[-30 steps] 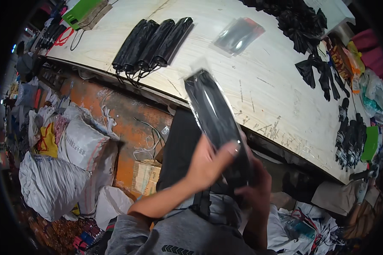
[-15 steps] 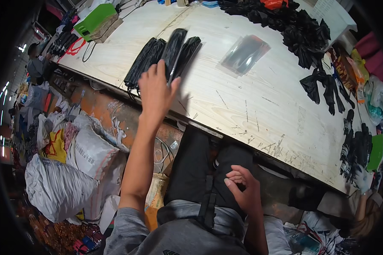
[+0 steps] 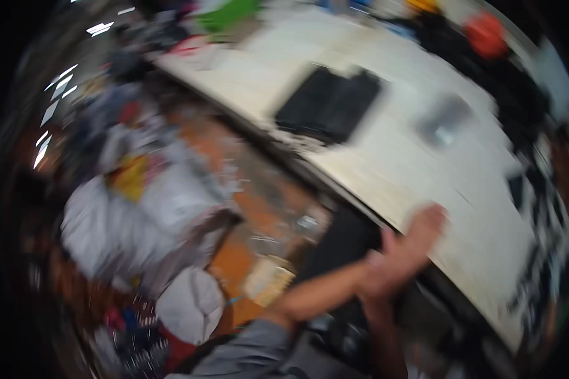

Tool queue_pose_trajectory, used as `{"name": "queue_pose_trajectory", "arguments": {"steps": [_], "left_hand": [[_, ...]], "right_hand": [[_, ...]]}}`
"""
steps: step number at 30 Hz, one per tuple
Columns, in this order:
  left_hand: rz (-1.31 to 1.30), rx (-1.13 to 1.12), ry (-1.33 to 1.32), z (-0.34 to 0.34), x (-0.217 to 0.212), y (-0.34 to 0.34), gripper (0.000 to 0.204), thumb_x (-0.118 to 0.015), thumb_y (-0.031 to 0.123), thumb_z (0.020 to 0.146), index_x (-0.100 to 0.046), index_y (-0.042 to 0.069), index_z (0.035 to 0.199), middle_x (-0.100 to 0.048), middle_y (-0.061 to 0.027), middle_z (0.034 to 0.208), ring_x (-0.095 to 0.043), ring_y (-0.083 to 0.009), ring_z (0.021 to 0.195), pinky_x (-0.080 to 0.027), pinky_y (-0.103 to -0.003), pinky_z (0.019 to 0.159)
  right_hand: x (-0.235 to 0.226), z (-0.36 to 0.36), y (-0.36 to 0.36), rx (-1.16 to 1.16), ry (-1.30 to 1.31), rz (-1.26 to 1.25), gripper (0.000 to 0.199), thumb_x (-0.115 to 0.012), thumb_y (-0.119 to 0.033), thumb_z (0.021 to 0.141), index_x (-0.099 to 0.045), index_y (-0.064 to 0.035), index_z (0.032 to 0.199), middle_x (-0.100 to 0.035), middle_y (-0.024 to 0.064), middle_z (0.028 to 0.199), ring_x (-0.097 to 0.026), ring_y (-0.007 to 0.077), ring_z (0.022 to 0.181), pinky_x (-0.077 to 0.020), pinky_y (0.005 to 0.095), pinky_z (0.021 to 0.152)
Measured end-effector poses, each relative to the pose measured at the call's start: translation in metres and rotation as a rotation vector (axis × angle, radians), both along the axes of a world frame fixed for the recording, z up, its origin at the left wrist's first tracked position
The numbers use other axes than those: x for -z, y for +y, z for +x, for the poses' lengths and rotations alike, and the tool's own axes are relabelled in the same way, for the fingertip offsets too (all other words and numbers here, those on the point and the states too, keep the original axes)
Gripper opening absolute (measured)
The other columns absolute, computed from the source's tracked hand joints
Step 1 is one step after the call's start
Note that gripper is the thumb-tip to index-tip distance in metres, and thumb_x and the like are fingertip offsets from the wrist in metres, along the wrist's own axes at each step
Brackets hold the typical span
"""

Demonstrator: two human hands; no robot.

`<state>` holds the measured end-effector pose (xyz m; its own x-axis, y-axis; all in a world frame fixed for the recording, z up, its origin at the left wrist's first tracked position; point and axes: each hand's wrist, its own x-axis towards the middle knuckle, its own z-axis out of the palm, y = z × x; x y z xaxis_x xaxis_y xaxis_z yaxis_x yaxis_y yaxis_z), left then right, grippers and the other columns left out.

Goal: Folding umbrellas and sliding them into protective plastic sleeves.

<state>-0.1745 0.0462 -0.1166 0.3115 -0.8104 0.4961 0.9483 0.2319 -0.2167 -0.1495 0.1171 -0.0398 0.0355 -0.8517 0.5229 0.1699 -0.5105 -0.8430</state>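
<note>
The whole picture is smeared by motion. My left hand [image 3: 418, 235] reaches across to the right over the near edge of the white table [image 3: 385, 170]. Its fingers look stretched out with the thumb apart, and no object shows in it. Close by its wrist is my right hand [image 3: 374, 287], partly overlapped by the left arm; its fingers are too blurred to read. Several black folded bundles [image 3: 329, 104] lie side by side near the table's left edge, away from both hands. A dark packet in clear plastic [image 3: 446, 120] rests to their right.
Black items [image 3: 512, 101] heap along the table's far right, with an orange-red bundle [image 3: 485, 35] among them. A green box [image 3: 227, 16] stands at the far left. White sacks [image 3: 117, 230] crowd the floor at left, beside a round pale object [image 3: 191, 304].
My left hand has left the black bundles and swung right and nearer, meeting my right hand. The bundles now sit evenly side by side. The view has turned left.
</note>
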Motion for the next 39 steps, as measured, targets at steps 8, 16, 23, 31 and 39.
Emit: {"name": "queue_pose_trajectory", "arguments": {"steps": [8,16,23,31,39], "left_hand": [[0.817,-0.391,-1.260,0.012,-0.041,-0.044,0.019,-0.042,-0.006,0.086,-0.058,-0.001,0.094,-0.062,-0.0068,0.074,-0.054,-0.0160,0.064,-0.043,-0.027,0.058],[0.909,-0.589,-1.225,0.031,-0.001,-0.044,0.016,-0.045,-0.004,0.081,-0.059,-0.003,0.090,-0.061,-0.0094,0.065,-0.052,-0.0199,0.056,-0.045,-0.032,0.056],[0.846,-0.379,-1.351,0.025,-0.028,-0.064,0.017,-0.045,-0.005,0.082,-0.060,-0.003,0.088,-0.062,-0.0108,0.066,-0.052,-0.0218,0.056,-0.045,-0.032,0.056],[0.737,-0.496,-1.474,0.000,-0.012,-0.051,0.013,-0.052,0.001,0.087,-0.061,-0.001,0.095,-0.061,-0.0090,0.074,-0.052,-0.0223,0.059,-0.046,-0.034,0.057],[0.654,-0.286,-2.109,0.085,-0.032,-0.006,0.027,-0.059,-0.001,0.084,-0.063,-0.002,0.110,-0.068,-0.0107,0.094,-0.061,-0.0208,0.076,-0.049,-0.033,0.066]], "right_hand": [[0.011,-0.039,0.042,-0.222,0.965,-0.568,0.030,-0.048,-0.019,0.088,-0.070,-0.0104,0.106,-0.062,0.0098,0.138,-0.042,0.0473,0.140,-0.0047,0.0751,0.115],[0.001,-0.021,-0.004,-0.159,0.912,-0.508,0.027,-0.044,-0.014,0.094,-0.071,-0.0139,0.093,-0.071,0.0030,0.119,-0.051,0.0382,0.135,0.0018,0.0703,0.117],[0.007,-0.023,0.059,-0.487,0.858,-0.582,0.033,-0.040,-0.031,0.098,-0.068,-0.0183,0.109,-0.069,-0.0032,0.116,-0.059,0.0272,0.122,-0.0138,0.0731,0.115],[0.069,-0.064,-0.058,-0.234,0.660,-0.508,0.025,-0.055,-0.020,0.094,-0.071,-0.0052,0.106,-0.072,0.0119,0.113,-0.065,0.0386,0.108,-0.0395,0.0580,0.109],[0.000,-0.063,-0.116,0.097,0.577,-0.271,0.020,-0.061,-0.001,0.080,-0.073,0.0018,0.096,-0.073,0.0133,0.105,-0.067,0.0288,0.098,-0.0515,0.0426,0.094]]}}
